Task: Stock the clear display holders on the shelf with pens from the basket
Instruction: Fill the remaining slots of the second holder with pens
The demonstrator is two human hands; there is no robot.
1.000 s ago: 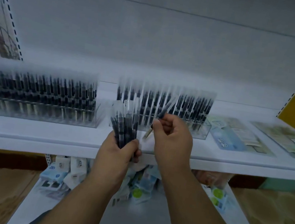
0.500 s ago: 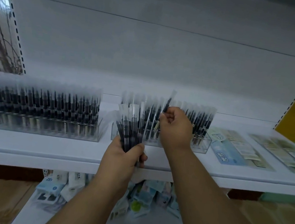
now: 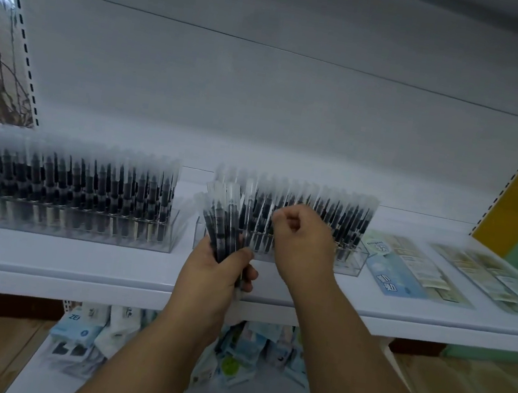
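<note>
Two clear display holders stand on the white shelf [image 3: 108, 262], the left holder [image 3: 63, 202] packed with upright pens, the right holder [image 3: 349, 242] also lined with them. The left hand [image 3: 213, 276] grips a bundle of pens [image 3: 222, 221] in front of the right holder. The right hand [image 3: 303, 236] has its fingers curled at the holder's pen tops; whether it pinches a pen cannot be told.
</note>
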